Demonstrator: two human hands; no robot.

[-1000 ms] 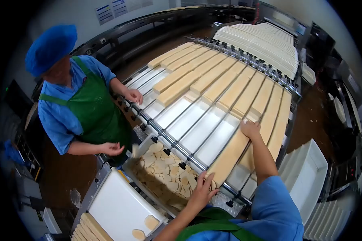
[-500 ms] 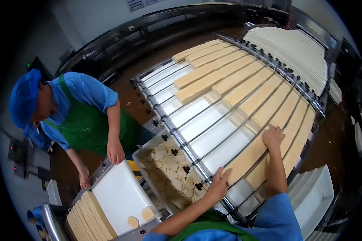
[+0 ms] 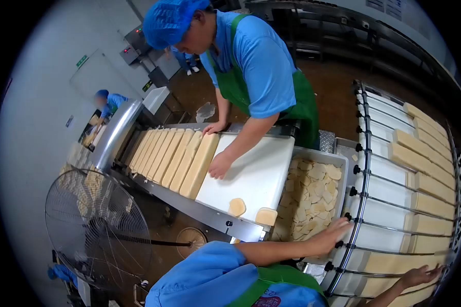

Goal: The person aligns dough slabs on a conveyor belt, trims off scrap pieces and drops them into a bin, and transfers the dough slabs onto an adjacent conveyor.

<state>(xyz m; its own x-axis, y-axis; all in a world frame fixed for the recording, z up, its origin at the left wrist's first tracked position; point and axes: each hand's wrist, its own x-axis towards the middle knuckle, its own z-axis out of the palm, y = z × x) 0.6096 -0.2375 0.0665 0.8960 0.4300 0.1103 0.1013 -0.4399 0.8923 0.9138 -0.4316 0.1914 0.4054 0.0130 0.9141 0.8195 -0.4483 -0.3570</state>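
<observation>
My left hand (image 3: pixel 330 237) is stretched out beside the near metal rail (image 3: pixel 354 230) of the slatted white conveyor (image 3: pixel 379 204), fingers extended and nothing in them. My right hand (image 3: pixel 422 276) lies farther across, above the lower loaves near the conveyor's far side, fingers apart. Long pale-yellow loaves (image 3: pixel 399 264) sit in lanes between thin rods. Just left of my left hand stands a white bin (image 3: pixel 344 176) of cut crust pieces (image 3: pixel 312 199).
A co-worker in a green apron (image 3: pixel 305 102) has both hands at a second white belt (image 3: pixel 251 169). A row of loaves (image 3: pixel 200 163) and two end slices (image 3: pixel 237 207) lie on it. A large caged fan (image 3: pixel 95 225) stands at left.
The view has swung left toward the co-worker and second belt. Both my hands were on one long loaf and have now come off it. The co-worker's hand now reaches over the second belt.
</observation>
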